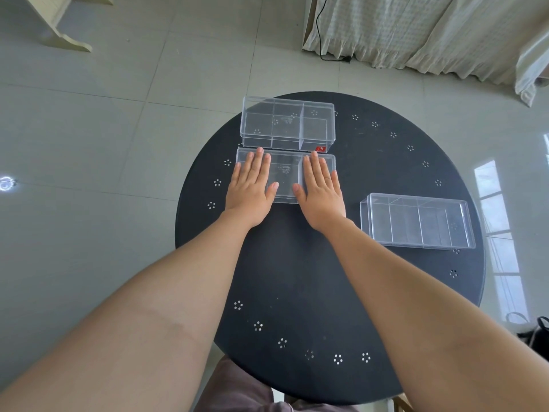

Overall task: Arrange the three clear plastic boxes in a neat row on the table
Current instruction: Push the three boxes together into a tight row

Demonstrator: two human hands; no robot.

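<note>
Three clear plastic boxes with inner dividers stand on a round black table. The far box sits near the table's back edge and carries a small red sticker. Directly in front of it, almost touching, is the middle box. My left hand lies flat on its left part and my right hand lies flat on its right part, fingers spread and pointing away from me. The third box stands apart at the right, slightly turned.
The table top has rings of small holes near its rim. Around it is a grey tiled floor. A curtain and a black cable hang at the back right, a white furniture leg is at the back left, a dark bag at the right.
</note>
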